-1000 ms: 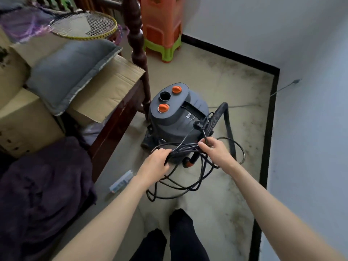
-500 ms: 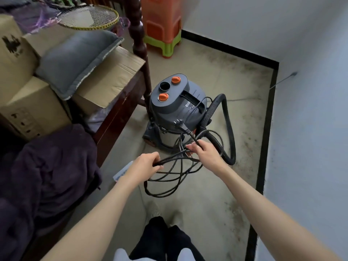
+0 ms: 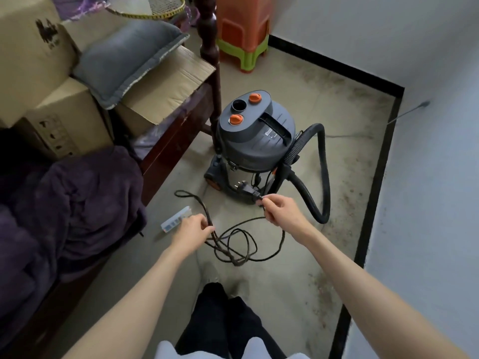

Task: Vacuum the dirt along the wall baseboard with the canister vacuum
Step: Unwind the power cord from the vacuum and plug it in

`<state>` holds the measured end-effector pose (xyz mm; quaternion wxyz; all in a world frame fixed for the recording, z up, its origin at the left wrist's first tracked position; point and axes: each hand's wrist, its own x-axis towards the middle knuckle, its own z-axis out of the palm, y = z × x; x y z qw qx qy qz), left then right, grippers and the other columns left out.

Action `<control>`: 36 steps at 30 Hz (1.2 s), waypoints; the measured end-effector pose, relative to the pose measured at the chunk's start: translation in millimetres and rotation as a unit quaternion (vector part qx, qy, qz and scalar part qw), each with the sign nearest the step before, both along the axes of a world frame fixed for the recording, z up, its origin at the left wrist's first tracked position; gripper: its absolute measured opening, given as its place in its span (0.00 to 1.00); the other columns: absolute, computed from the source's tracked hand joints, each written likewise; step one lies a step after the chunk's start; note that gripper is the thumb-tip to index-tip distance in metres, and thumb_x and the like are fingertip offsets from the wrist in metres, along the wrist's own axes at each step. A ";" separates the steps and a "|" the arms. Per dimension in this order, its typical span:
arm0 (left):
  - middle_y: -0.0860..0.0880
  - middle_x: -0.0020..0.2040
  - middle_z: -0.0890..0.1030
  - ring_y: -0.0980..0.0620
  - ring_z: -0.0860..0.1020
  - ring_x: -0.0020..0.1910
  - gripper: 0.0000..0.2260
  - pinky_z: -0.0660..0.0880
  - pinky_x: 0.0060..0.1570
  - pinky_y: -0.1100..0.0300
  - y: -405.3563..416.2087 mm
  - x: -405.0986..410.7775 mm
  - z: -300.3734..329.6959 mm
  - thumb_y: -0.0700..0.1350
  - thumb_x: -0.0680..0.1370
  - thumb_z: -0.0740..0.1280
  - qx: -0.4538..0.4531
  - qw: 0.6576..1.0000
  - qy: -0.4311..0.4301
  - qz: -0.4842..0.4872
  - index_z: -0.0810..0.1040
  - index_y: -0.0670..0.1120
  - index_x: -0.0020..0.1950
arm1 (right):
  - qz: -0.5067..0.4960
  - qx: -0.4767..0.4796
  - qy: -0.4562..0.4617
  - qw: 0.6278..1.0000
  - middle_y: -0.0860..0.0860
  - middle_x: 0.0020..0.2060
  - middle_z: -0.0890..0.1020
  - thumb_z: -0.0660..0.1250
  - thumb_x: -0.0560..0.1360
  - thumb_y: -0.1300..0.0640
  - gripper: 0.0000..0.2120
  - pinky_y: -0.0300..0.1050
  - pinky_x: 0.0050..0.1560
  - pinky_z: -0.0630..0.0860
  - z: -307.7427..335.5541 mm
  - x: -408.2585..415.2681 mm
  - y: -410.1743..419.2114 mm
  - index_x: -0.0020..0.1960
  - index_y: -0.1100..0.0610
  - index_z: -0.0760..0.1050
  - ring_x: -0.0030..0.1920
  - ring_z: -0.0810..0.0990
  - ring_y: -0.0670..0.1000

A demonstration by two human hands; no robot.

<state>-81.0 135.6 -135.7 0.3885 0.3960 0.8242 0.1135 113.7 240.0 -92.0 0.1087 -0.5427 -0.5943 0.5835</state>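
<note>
The grey canister vacuum (image 3: 255, 141) with two orange knobs stands on the floor beside the bed post. Its black ribbed hose (image 3: 322, 174) loops out to the right and back down to the floor. My right hand (image 3: 278, 209) pinches the black power cord just behind its plug (image 3: 246, 189), which points at the canister. My left hand (image 3: 193, 230) holds several strands of the cord (image 3: 233, 244), whose loops hang loose over the floor between my hands. The black baseboard (image 3: 375, 182) runs along the right wall, with dark dirt (image 3: 363, 161) scattered on the floor beside it.
A dark wooden bed (image 3: 176, 141) on the left carries cardboard boxes, a grey cushion (image 3: 124, 58) and a purple blanket (image 3: 64, 208). A small white box (image 3: 176, 219) lies on the floor near my left hand. Orange and green stools (image 3: 243, 29) stand stacked at the far wall.
The coiled cord has been pulled off the canister and loosened. My hands have moved apart and nearer me, the right now holding the cord by the plug.
</note>
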 end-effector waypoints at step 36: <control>0.43 0.60 0.79 0.44 0.75 0.63 0.22 0.68 0.63 0.49 -17.1 -144.5 -337.5 0.44 0.72 0.73 0.190 0.965 0.061 -0.167 0.76 0.41 0.65 | 0.295 0.222 -0.218 0.903 0.51 0.53 0.82 0.65 0.79 0.51 0.13 0.49 0.52 0.74 -332.0 -191.1 -18.8 0.61 0.51 0.79 0.54 0.79 0.53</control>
